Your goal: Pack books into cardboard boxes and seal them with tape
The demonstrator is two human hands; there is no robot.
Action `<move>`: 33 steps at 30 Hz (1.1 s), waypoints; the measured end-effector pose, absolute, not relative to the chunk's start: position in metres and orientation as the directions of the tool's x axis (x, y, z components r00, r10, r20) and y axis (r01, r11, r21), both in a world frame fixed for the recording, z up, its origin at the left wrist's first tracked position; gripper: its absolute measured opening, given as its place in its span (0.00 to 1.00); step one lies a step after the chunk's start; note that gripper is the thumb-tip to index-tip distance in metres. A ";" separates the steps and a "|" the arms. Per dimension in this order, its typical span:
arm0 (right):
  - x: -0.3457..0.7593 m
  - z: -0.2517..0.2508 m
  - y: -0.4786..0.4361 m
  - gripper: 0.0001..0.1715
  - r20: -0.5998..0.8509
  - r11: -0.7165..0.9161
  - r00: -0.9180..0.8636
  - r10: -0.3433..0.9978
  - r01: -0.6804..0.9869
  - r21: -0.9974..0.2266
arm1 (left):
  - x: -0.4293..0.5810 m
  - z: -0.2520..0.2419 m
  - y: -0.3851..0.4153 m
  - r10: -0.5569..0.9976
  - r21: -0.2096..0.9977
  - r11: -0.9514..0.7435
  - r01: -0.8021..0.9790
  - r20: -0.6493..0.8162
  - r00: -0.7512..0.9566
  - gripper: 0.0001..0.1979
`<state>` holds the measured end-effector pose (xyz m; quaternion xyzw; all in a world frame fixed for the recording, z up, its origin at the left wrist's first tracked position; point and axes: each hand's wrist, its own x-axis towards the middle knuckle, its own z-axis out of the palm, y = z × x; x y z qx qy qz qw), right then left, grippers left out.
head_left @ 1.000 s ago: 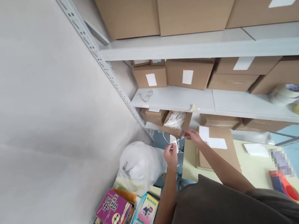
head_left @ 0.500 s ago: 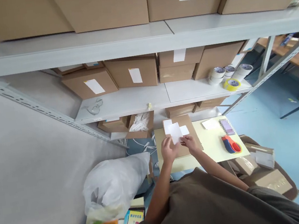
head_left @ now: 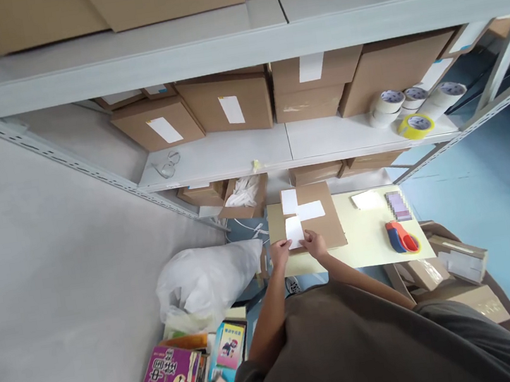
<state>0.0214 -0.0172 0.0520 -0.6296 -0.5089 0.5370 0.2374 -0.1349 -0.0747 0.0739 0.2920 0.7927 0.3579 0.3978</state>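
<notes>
A flat cardboard box (head_left: 330, 227) lies on the pale yellow table (head_left: 360, 250) in front of me. Two white labels, an upper left one (head_left: 290, 201) and a middle one (head_left: 310, 210), sit on its top face. Below them a third white label (head_left: 294, 231) lies over the box near its left edge. My left hand (head_left: 280, 253) pinches this label's lower left corner, while my right hand (head_left: 315, 245) has its fingers closed at the lower right edge. Whether the label is stuck down I cannot tell.
To the right on the table are a red and blue tape dispenser (head_left: 402, 238), white paper (head_left: 366, 200) and a blurred purple item (head_left: 398, 205). Shelves with cartons and tape rolls (head_left: 416, 126) rise ahead. A white bag (head_left: 211, 280), books (head_left: 171, 372) and a carton of parcels (head_left: 457, 263) flank me.
Both hands have brought the white label down and left, from above the box's middle to its lower left part. The middle label is now uncovered. My view has shifted slightly.
</notes>
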 end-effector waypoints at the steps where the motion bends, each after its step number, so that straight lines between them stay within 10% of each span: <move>1: 0.022 0.050 -0.018 0.24 -0.412 -0.338 -0.083 0.907 0.440 -0.832 | -0.133 0.073 -0.076 0.742 0.776 0.593 0.215 -0.423 -0.520 0.13; 8: 0.025 0.035 -0.031 0.19 -0.364 -0.253 -0.098 0.926 0.553 -0.793 | -0.126 0.067 -0.080 0.694 0.690 0.659 0.298 -0.406 -0.595 0.24; 24: 0.016 0.028 -0.037 0.13 -0.421 -0.222 -0.064 0.905 0.772 -0.595 | -0.129 0.065 -0.078 0.781 0.537 0.624 0.568 -0.421 -0.461 0.17; 33: 0.032 0.041 -0.035 0.21 -0.359 0.117 -0.270 0.893 0.911 -0.395 | -0.137 0.060 -0.083 0.883 0.503 0.467 0.728 -0.307 -0.354 0.19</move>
